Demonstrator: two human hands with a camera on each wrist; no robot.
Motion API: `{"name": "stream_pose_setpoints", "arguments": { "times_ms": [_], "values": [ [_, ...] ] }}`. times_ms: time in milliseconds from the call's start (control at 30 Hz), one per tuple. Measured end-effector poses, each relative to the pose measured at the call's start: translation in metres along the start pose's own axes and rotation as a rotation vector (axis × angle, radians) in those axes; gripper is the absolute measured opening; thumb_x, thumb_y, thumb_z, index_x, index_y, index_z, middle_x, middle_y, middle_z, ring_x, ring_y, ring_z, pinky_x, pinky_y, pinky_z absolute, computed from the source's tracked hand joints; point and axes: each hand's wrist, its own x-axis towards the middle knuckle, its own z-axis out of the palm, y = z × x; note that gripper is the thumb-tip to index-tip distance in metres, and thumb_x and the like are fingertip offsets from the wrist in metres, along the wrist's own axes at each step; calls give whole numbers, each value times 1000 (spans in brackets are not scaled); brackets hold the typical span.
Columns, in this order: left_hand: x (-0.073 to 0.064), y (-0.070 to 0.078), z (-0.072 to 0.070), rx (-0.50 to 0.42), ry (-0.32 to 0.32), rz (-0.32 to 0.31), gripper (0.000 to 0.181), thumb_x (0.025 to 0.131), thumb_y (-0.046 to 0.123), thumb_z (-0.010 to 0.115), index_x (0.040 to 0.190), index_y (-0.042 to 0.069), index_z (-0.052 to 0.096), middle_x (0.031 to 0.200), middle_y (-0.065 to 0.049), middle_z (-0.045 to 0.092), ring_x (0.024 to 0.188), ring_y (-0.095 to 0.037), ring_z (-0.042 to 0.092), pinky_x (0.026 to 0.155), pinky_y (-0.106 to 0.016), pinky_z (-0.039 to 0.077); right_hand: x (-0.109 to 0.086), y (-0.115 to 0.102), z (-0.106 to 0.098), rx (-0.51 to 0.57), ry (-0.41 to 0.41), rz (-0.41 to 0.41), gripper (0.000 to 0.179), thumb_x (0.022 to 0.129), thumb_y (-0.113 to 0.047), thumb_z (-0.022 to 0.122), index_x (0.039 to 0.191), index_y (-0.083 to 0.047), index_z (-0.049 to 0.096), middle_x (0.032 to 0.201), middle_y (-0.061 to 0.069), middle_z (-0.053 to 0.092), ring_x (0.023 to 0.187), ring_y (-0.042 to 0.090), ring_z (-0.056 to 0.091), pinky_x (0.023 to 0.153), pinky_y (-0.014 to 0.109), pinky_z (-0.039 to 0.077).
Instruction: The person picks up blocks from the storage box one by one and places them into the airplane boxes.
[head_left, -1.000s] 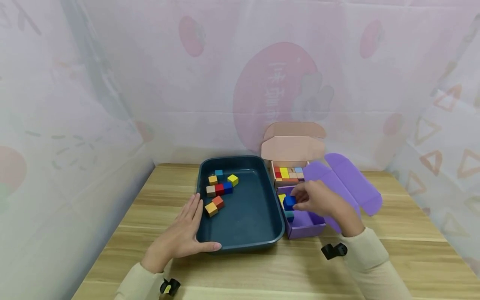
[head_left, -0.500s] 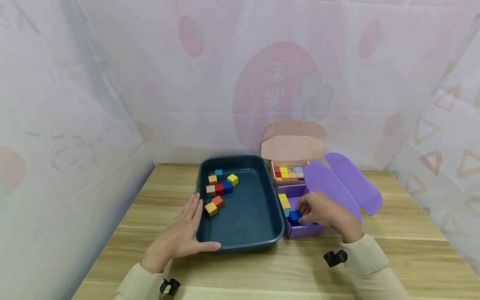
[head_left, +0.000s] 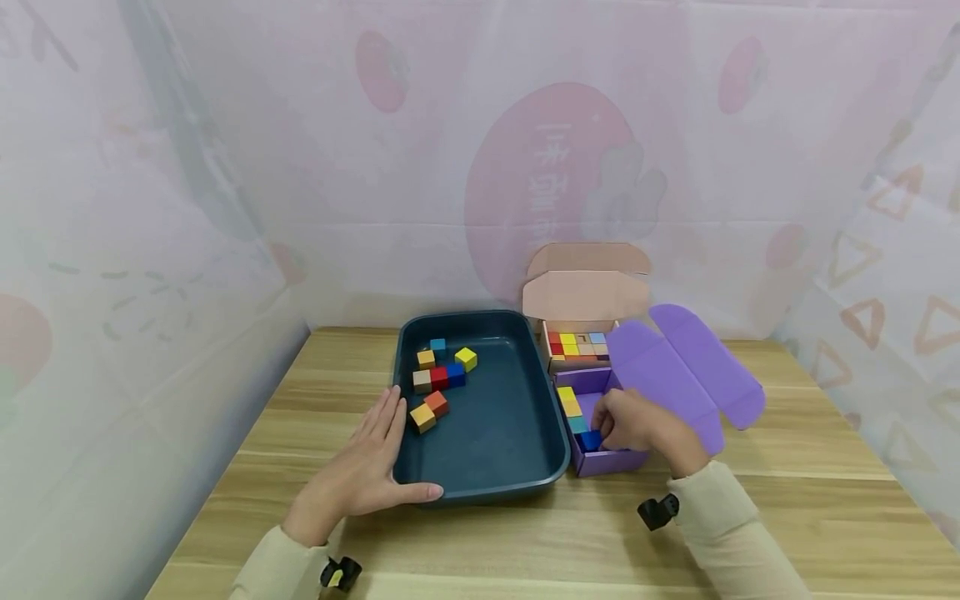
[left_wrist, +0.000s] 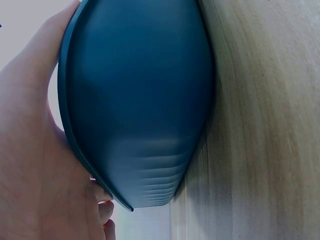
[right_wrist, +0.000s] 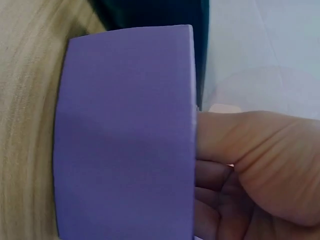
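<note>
In the head view, my right hand reaches down into a purple cardboard box and pinches a dark blue cube at its front left corner. Behind that cube, a teal cube, a light orange cube and a yellow cube line the box's left wall. The right wrist view shows the box's front wall hiding the fingertips. My left hand rests on the near left corner of a dark teal tray, fingers straight along its left rim and thumb on the front rim.
Several coloured cubes lie in the tray's left part, among them a red cube and a yellow cube. Behind the purple box stands an open pinkish box with rows of cubes. The purple lid spreads out to the right.
My right hand has carried the blue cube from above the box's left side toward me and down into its front left corner. The left hand and the tray have stayed put.
</note>
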Motion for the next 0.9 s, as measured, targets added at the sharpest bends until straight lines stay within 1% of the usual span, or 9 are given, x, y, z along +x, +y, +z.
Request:
{"name": "stream_pose_setpoints", "arguments": {
  "times_ms": [100,233,333,433,500,600,733,900],
  "values": [
    [0,0,0,-6,3,-1,138,79,86,67,169,0,7,179,-19,-1,166,-42,2,132,-64,14,1,0,1,-15,1,5,20,82,8,82,95,-5,76,85,2,72,79,13,64,74,32,63],
    [0,-1,0,-5,5,0,139,78,87,66,168,-1,8,179,-20,-1,166,-42,2,132,-64,15,3,-2,0,-48,10,16,15,82,4,84,91,-6,76,83,2,72,78,13,64,72,32,62],
    [-1,-1,0,-2,3,0,139,78,88,64,168,-1,8,179,-20,-2,166,-42,2,132,-64,15,5,-4,-1,-80,10,36,12,82,-1,85,87,-7,76,84,1,72,78,15,63,72,33,62],
    [-1,-1,1,-5,-1,-4,140,78,89,64,169,0,7,179,-19,-2,166,-42,1,132,-64,14,6,-7,-1,-102,-2,58,11,82,-3,85,87,-8,77,85,0,72,79,16,62,72,34,61],
    [-1,-1,1,-6,-4,-4,140,78,89,64,169,0,6,179,-19,-2,166,-42,1,133,-64,14,7,-9,0,-106,-15,72,10,82,-3,85,86,-9,77,85,0,71,78,16,61,70,33,59],
    [-1,0,1,-8,-6,-4,140,78,89,64,169,0,6,179,-19,-2,166,-42,0,133,-64,13,8,-10,1,-97,-31,87,13,83,-2,83,80,-10,73,77,-2,65,71,15,56,64,28,51],
    [0,0,1,-10,-3,-2,140,78,89,64,169,0,6,179,-19,-3,166,-41,0,133,-64,13,8,-11,2,-92,-31,81,17,83,-2,82,74,-11,70,71,-3,60,67,14,53,61,26,44],
    [0,0,1,-5,-5,-5,139,78,89,64,169,0,6,179,-19,-2,166,-41,1,133,-64,13,7,-11,2,-89,-36,79,15,84,-6,85,77,-12,72,76,-3,65,70,14,56,64,27,48]
  ]
}}
